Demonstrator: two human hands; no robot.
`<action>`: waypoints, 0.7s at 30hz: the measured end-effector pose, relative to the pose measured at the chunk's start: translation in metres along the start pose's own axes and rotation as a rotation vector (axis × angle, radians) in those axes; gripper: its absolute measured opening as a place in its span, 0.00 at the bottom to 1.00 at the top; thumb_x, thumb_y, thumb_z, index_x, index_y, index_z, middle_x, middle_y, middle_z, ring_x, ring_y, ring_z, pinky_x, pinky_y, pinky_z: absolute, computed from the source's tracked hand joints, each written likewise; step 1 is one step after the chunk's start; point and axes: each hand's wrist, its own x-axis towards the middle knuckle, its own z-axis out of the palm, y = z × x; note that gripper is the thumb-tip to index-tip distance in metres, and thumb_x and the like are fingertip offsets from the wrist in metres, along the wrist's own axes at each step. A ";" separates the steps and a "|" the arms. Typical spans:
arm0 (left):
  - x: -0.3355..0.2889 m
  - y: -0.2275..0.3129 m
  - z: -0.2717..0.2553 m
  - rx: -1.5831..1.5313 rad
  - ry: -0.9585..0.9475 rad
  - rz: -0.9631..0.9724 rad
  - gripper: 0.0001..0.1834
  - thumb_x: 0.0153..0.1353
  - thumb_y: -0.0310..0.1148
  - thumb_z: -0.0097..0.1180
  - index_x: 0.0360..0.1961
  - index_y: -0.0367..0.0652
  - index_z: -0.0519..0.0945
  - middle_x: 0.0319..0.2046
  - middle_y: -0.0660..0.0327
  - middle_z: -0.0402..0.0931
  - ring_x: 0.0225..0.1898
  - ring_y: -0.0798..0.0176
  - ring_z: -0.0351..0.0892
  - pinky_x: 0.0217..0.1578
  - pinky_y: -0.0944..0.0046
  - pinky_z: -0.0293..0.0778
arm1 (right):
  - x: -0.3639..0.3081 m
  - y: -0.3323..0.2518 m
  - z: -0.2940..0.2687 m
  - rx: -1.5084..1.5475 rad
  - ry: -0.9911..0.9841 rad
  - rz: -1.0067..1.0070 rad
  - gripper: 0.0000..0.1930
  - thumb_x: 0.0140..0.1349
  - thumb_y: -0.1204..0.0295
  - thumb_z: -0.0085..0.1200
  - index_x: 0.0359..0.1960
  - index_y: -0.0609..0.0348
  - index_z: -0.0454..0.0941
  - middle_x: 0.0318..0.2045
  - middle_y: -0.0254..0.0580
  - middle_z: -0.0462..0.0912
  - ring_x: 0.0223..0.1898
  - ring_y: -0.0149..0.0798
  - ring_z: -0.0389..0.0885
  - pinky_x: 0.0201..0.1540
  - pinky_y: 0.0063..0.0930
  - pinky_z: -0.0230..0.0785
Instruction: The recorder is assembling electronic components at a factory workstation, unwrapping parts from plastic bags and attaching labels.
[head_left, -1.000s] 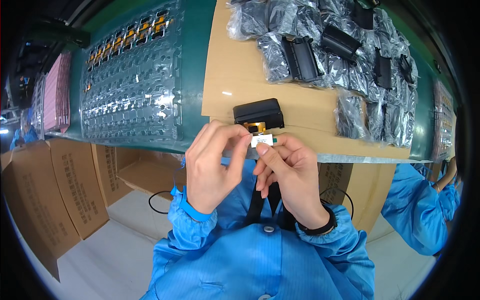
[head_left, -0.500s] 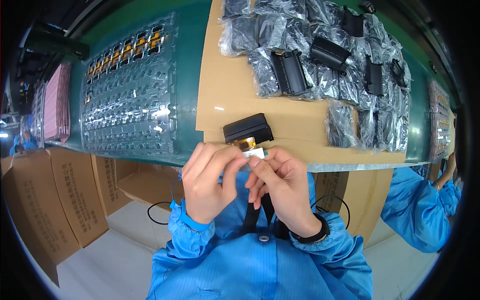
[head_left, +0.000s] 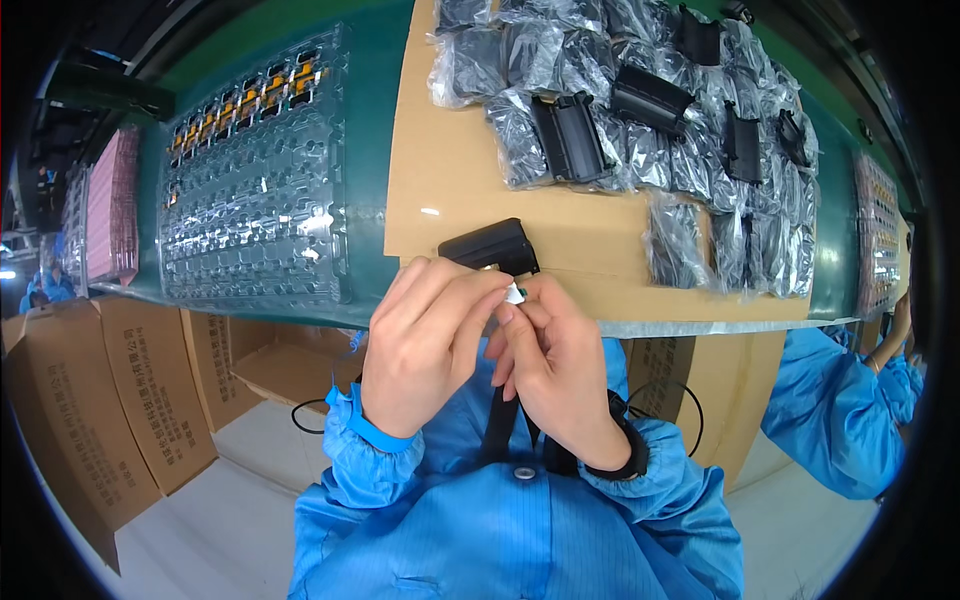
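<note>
Near the table's front edge, my left hand [head_left: 425, 335] and my right hand [head_left: 555, 365] meet, both with fingers pinched. Between them is a small flexible circuit piece [head_left: 514, 294] with a white face and a green end; the left fingers hide most of it. My left thumb and forefinger grip its white part, while my right fingers hold the green end. Just beyond the fingertips a black plastic housing [head_left: 492, 245] lies on the cardboard sheet [head_left: 590, 235]. I cannot tell whether the piece touches the housing.
Rows of plastic-wrapped black parts [head_left: 680, 170] cover the cardboard's far right, with several unwrapped black housings [head_left: 573, 140] on top. At left lies a clear blister tray [head_left: 255, 200] with orange-and-black circuit pieces in its far rows. Open cartons [head_left: 140, 400] stand below; a blue-sleeved person [head_left: 835, 410] is at right.
My left hand has shifted slightly forward and right, its fingers now covering the gold part of the circuit piece. The white face appears turned and smaller. My right hand keeps hold.
</note>
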 end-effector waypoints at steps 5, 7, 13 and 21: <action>0.001 -0.004 0.004 0.071 0.021 0.129 0.09 0.49 0.18 0.64 0.34 0.34 0.81 0.29 0.57 0.76 0.31 0.53 0.75 0.32 0.57 0.70 | 0.002 0.003 0.000 -0.039 0.022 -0.049 0.04 0.68 0.80 0.47 0.33 0.67 0.69 0.18 0.45 0.78 0.16 0.28 0.76 0.19 0.25 0.65; 0.001 -0.007 0.007 0.086 0.025 0.147 0.09 0.49 0.19 0.64 0.34 0.34 0.81 0.28 0.57 0.75 0.30 0.54 0.74 0.32 0.57 0.70 | 0.001 0.001 0.001 0.003 0.036 -0.041 0.05 0.68 0.80 0.48 0.33 0.68 0.68 0.18 0.45 0.78 0.16 0.27 0.75 0.18 0.25 0.64; -0.001 -0.002 0.005 0.127 0.022 0.143 0.08 0.49 0.16 0.64 0.32 0.36 0.82 0.29 0.58 0.78 0.29 0.53 0.76 0.31 0.59 0.72 | 0.000 -0.006 0.000 0.069 -0.010 0.066 0.06 0.70 0.77 0.48 0.35 0.67 0.69 0.19 0.42 0.80 0.16 0.25 0.76 0.16 0.22 0.64; -0.042 -0.001 -0.041 0.157 0.176 -0.101 0.06 0.53 0.14 0.60 0.32 0.32 0.80 0.27 0.56 0.78 0.29 0.58 0.77 0.32 0.64 0.72 | 0.002 -0.010 -0.001 0.102 -0.029 0.187 0.08 0.71 0.71 0.50 0.37 0.64 0.71 0.20 0.40 0.80 0.13 0.25 0.73 0.14 0.19 0.62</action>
